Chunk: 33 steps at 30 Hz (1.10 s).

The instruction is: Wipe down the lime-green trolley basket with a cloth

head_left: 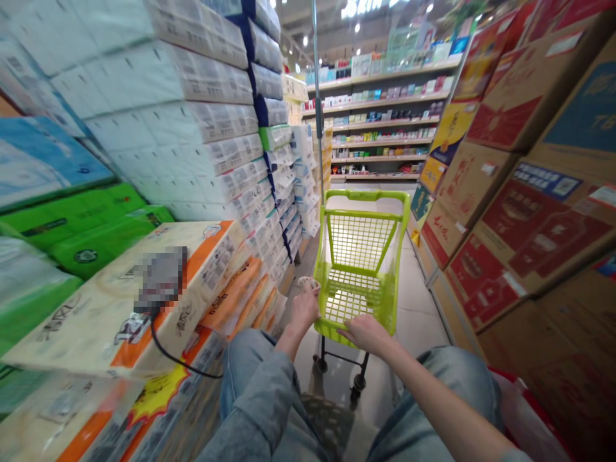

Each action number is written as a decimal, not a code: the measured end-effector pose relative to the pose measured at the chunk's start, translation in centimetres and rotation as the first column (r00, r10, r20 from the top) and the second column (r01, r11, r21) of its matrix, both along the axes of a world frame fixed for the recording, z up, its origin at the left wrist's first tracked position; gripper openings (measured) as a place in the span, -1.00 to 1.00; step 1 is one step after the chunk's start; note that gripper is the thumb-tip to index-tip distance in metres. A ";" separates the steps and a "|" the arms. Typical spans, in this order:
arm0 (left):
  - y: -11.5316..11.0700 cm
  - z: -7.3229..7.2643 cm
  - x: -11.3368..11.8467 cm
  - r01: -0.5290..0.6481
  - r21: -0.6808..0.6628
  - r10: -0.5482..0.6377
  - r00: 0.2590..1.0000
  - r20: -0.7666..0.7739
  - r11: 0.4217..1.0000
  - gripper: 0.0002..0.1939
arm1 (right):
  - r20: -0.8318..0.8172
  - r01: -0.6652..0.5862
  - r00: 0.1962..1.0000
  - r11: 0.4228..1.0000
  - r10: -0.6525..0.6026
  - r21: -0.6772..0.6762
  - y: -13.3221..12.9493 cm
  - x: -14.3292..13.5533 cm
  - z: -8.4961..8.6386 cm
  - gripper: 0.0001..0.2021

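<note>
A lime-green plastic shopping cart (362, 269) with a mesh basket stands in front of my knees on black wheels. My right hand (368, 333) is closed over the near rim of its basket. Beside the cart's near left corner, my left hand (305, 307) is closed in a fist. A small pale patterned item (308, 283) sticks out above its fingers; its kind I cannot make out. Whether the left hand also touches the cart is unclear.
Tissue packs (216, 122) rise in tall stacks on the left. A blurred device with a black cable (176, 359) lies on a cream pack (96, 301). Cardboard cartons (520, 237) line the right side. Shelves of goods (380, 122) and a thin upright pole (317, 115) stand ahead.
</note>
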State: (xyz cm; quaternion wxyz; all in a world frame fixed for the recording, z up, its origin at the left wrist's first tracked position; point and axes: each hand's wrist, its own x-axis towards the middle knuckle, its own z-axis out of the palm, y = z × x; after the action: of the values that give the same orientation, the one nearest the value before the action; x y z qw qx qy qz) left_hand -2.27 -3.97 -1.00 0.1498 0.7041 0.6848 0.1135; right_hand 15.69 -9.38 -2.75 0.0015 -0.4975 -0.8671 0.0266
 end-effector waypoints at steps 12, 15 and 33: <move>0.2 0.4 0.5 -0.012 -0.044 0.009 0.998 -0.061 0.999 -0.74 | -0.021 -0.070 0.997 0.997 0.070 0.016 0.4 1.0 -0.2 -0.48; 2.0 1.4 1.1 -0.041 -0.016 0.039 0.995 -0.095 0.999 -0.73 | -0.012 -0.066 0.998 0.998 0.066 0.010 0.4 0.8 -0.2 -0.45; -1.1 -0.1 0.4 0.090 -0.018 -0.091 0.980 -0.178 0.996 -0.71 | -0.036 -0.093 0.995 0.996 0.092 -0.018 -0.6 1.7 0.4 -0.49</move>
State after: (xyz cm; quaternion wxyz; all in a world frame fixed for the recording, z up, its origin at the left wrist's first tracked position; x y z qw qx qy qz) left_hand -1.88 -5.02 -1.13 0.0960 0.7411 0.6633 0.0396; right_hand 17.36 -9.99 -2.32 0.0108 -0.4562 -0.8887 0.0438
